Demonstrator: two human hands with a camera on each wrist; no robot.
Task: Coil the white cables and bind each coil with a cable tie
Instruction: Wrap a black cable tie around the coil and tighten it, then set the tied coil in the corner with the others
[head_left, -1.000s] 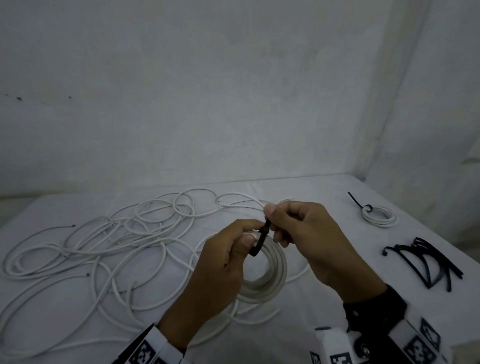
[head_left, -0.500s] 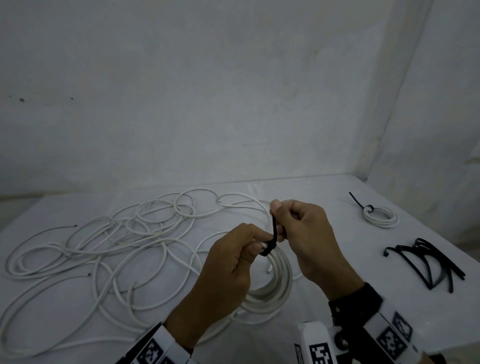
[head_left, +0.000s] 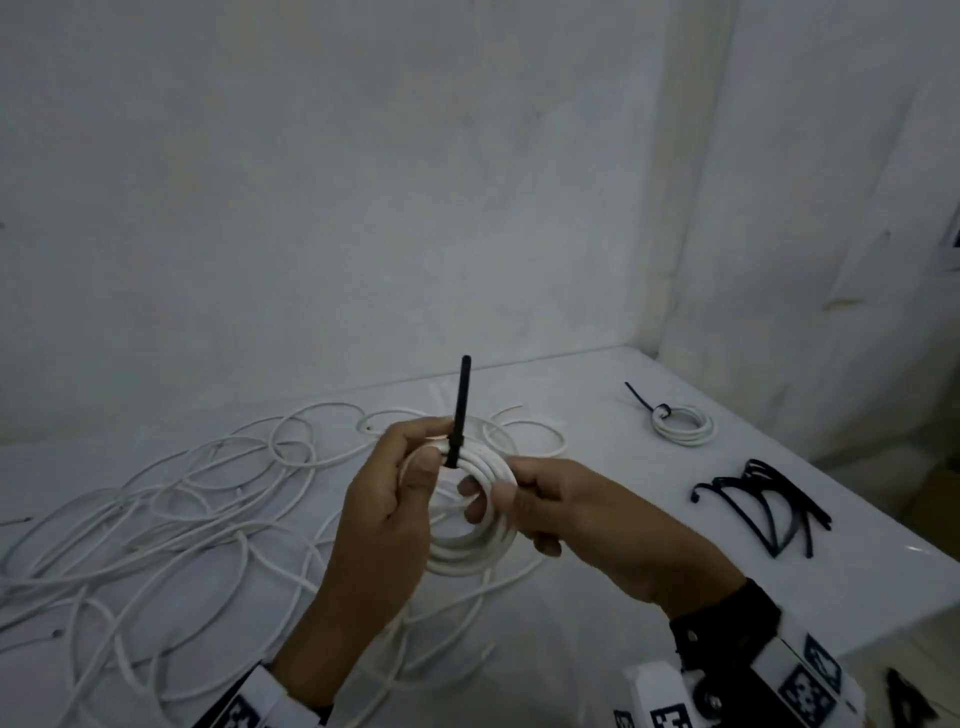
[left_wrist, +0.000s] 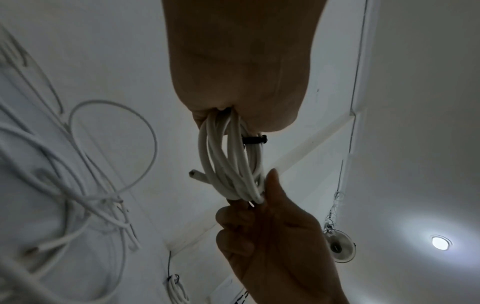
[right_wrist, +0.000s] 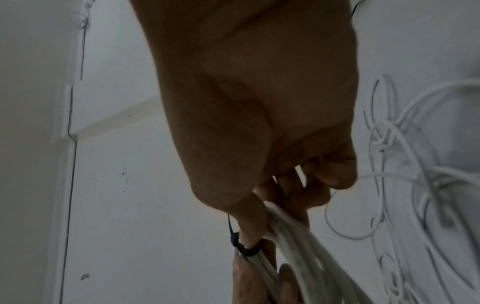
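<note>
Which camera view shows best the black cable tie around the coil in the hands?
The head view: the cable tie wraps the coil, its tail pointing up. The left wrist view shows only its band and head; the right wrist view shows it small and dim.

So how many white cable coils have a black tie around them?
2. One round white cable coil is held up in both hands, a black plastic cable tie around its top. The other small tied white coil lies far right on the white table.
</note>
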